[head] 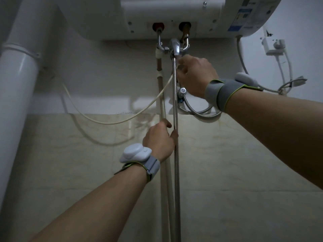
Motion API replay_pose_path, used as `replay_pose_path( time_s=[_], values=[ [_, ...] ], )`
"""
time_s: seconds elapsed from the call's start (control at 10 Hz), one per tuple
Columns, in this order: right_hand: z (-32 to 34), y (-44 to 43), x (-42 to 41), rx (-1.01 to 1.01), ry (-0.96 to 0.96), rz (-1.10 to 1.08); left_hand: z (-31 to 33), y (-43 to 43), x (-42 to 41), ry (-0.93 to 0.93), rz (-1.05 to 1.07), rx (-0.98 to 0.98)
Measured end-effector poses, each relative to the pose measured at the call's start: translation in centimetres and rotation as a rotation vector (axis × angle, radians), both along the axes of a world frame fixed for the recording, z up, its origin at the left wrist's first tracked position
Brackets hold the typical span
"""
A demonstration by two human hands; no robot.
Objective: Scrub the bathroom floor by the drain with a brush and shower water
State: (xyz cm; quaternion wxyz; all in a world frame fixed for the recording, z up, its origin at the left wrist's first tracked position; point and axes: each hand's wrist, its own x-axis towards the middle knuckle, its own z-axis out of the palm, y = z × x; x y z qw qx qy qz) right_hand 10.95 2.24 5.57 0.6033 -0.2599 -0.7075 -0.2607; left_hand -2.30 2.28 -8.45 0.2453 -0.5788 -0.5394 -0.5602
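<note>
Running down the centre of the frame, the shower hose (175, 95) is gripped by the left hand (158, 139), while the right hand (194, 74) curls beside its top end under the tap (175, 47), grasp unclear

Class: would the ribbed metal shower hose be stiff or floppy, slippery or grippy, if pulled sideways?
Probably floppy: the shower hose hangs plumb from the tap, and a similar braided hose beside it loops loosely. Its ribbing likely gives the left hand grip.

Two hands (158, 138) (195, 75), one shower hose (175, 105).
</note>
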Motion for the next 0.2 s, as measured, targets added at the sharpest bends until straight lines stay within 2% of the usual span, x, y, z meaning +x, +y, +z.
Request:
replay_pose_path(
  time_s=[0.2],
  values=[
    [-6.2, 1.3, 2.4, -0.087, 0.057, 0.194, -4.9, -1.7, 1.5, 0.045, -0.049, -0.114]
  ],
)
